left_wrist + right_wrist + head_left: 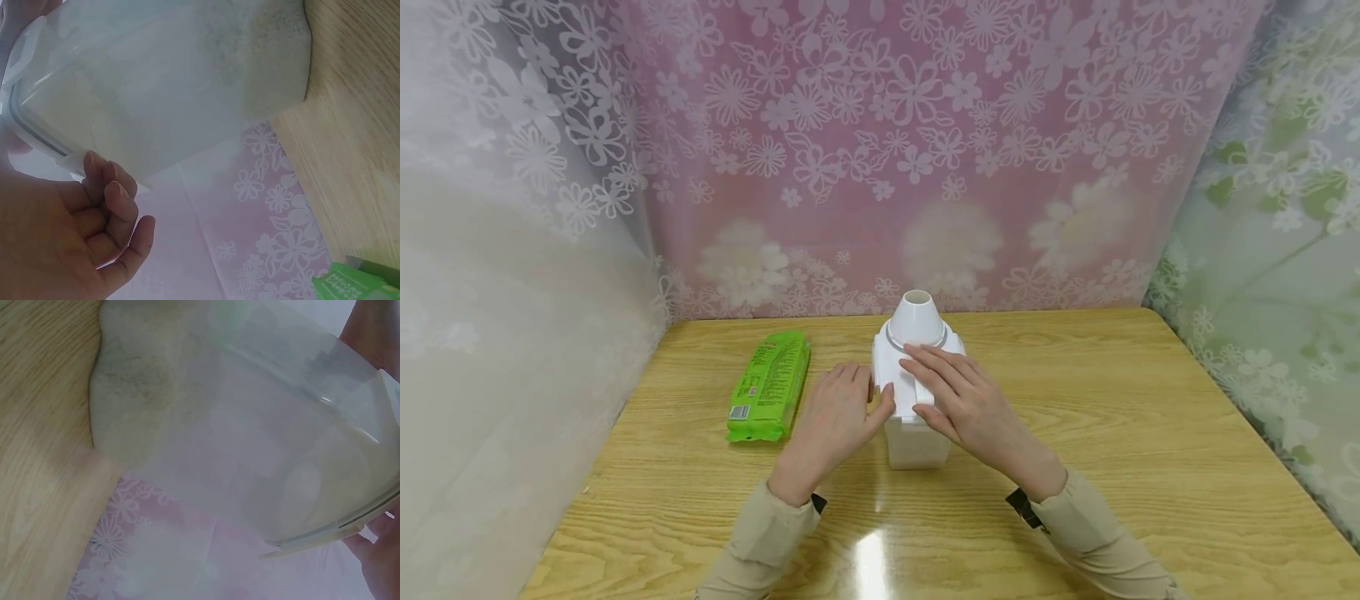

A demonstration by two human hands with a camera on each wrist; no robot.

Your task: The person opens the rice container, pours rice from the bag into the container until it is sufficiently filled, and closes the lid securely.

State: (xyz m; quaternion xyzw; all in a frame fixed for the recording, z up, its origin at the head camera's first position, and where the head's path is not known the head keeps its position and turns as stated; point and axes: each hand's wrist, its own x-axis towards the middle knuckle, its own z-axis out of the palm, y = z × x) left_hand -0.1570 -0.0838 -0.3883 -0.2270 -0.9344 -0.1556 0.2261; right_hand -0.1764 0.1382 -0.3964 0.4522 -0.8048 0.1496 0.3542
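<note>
A translucent plastic storage container (917, 450) stands upright on the table, topped by a white lid (897, 385) with a cone-shaped spout (916, 321). Pale grains (134, 381) lie in its bottom in the right wrist view. My left hand (838, 408) is at the lid's left side, thumb towards the lid top. In the left wrist view its loosely bent fingers (119, 194) are beside a white clip (72, 164) on the rim. My right hand (973, 404) lies over the lid's front right, fingers extended across it.
Left of the container, a bright green printed packet (769, 385) lies on the wooden table (1112, 433). A pink floral curtain (850, 167) hangs along the back edge, with pale patterned sheets (512, 292) at both sides.
</note>
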